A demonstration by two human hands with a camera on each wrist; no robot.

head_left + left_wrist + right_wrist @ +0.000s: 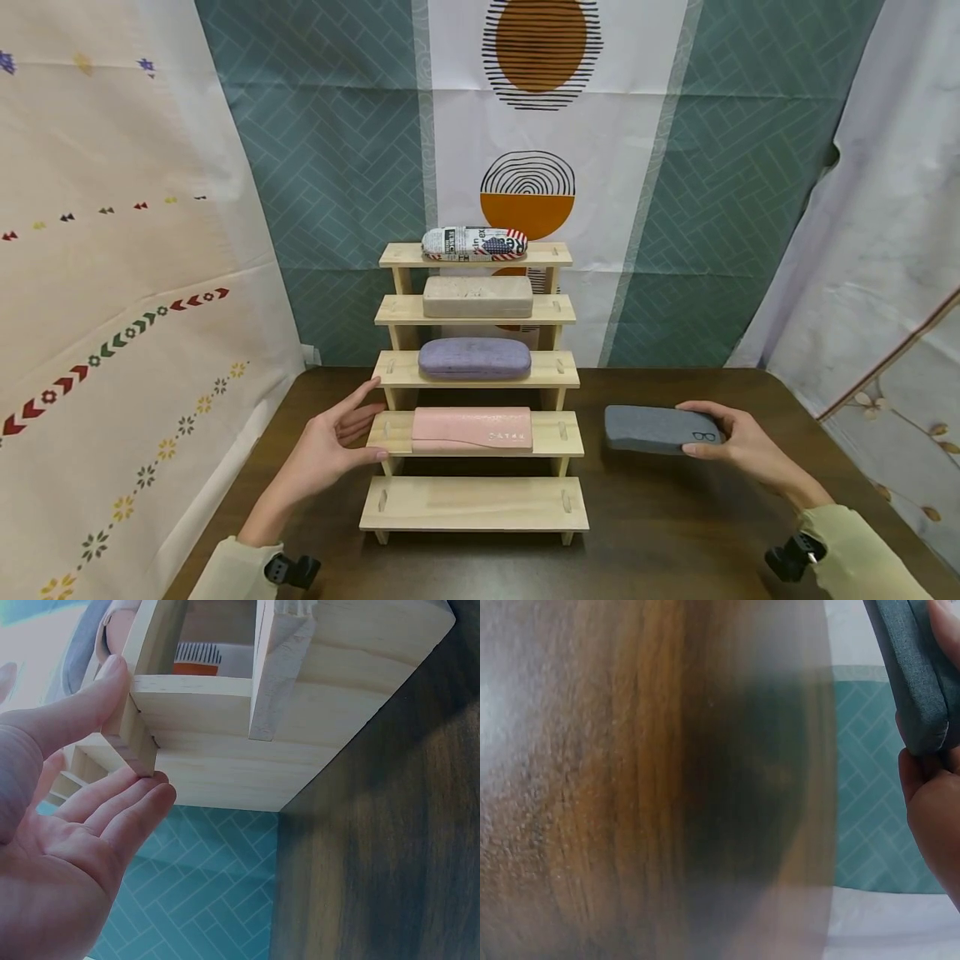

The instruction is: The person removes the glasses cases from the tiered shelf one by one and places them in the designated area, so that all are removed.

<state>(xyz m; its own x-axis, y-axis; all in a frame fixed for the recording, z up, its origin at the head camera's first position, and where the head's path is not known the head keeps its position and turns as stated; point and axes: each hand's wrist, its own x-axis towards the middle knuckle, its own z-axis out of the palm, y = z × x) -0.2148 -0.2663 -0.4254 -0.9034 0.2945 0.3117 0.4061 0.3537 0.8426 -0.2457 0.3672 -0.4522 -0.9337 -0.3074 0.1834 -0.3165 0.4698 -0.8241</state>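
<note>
A stepped wooden stand (472,504) sits on the dark table (675,517). From the top step down it carries a newsprint-patterned glasses case (474,243), a beige case (477,297), a purple case (474,358) and a pink case (472,429). The lowest step is bare. My left hand (337,437) lies against the left end of the pink case's step (142,742), with straight fingers on one side and the thumb on the other. To the right of the stand, my right hand (731,437) grips the right end of a grey case (652,429) with a small glasses logo, low over the table.
Patterned cloth backdrops hang behind and on both sides. The table's right edge runs near a white curtain (885,250). In the right wrist view the grey case (911,667) shows at the top right and the rest is blurred wood.
</note>
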